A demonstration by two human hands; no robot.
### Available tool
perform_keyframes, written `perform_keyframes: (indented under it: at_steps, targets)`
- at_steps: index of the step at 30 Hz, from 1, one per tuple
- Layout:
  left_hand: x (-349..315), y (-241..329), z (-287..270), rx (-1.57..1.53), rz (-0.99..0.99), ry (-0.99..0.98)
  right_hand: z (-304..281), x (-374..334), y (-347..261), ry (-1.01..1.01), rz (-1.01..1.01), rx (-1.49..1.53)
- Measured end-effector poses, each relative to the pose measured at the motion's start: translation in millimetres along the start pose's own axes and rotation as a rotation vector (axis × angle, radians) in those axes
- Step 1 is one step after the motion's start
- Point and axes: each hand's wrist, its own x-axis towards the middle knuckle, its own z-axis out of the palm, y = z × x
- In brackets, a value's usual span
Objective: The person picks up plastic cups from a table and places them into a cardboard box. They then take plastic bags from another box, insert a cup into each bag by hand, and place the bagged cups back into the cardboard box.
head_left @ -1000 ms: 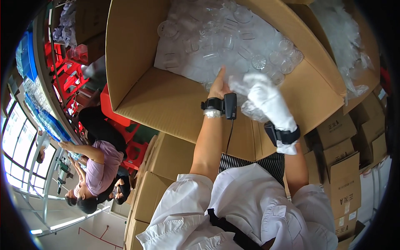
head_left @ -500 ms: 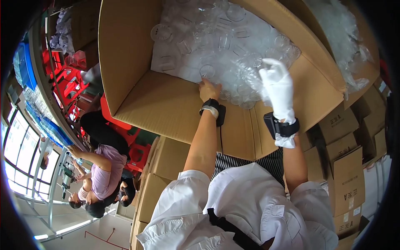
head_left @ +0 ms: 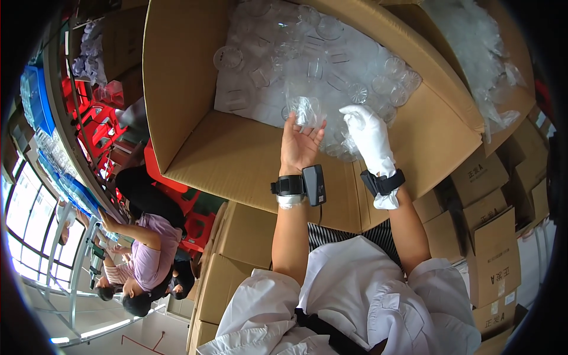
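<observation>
My bare left hand [head_left: 302,147] is turned palm up, its fingers curved round a clear, round, cup-like container [head_left: 306,111]. A transparent film seems to surround this piece, though its edges are hard to make out. To the right, my right hand [head_left: 368,133] wears a white glove, its fingers reaching left with a gap at the thumb. No held thing shows in it; clear pieces lie just below. Under both hands, a big open cardboard box [head_left: 236,139] contains many clear round pieces [head_left: 358,93] over a whitish sheet [head_left: 278,77].
Clear plastic bags [head_left: 473,53] fill another carton at the upper right. Folded cardboard boxes [head_left: 494,254] stand at the lower right, with more cartons [head_left: 236,236] at the lower left. Red stools [head_left: 198,228] and a person in a pink shirt [head_left: 148,242] are at the left.
My left hand has turned palm up and drawn back from the box's near side with the clear container. My gloved right hand has come left and lower, away from the blurred clear plastic beside it.
</observation>
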Motion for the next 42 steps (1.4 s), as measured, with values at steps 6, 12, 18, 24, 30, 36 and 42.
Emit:
perform_keyframes:
  at_steps: [6,12,18,24,30,36,42]
  targets:
    - [-2.3,14.7,-13.3,-0.057,-0.007,-0.050,13.1,11.2,-13.4,-0.131,-0.012,-0.064]
    - [-1.1,22.4,-22.8,0.067,0.079,0.013,44.0,29.5,7.8,-0.238,-0.117,-0.120]
    - [9.4,44.8,-37.5,-0.091,0.047,0.257,90.8,50.1,13.5,-0.533,-0.043,0.136]
    - [8.2,46.4,-45.5,-0.064,0.006,0.215,125.6,39.8,-8.7,-0.613,-0.228,-0.167]
    - [31.6,59.5,-58.1,-0.324,0.004,0.386,124.2,23.3,10.2,-0.684,-0.375,0.065]
    - [30.0,71.8,-34.5,-0.164,0.022,0.439,68.3,-30.7,22.0,-0.596,-0.344,0.257]
    - [56.5,14.6,-58.9,0.241,0.112,0.349,-5.4,-66.0,-24.8,-0.749,-0.174,0.076]
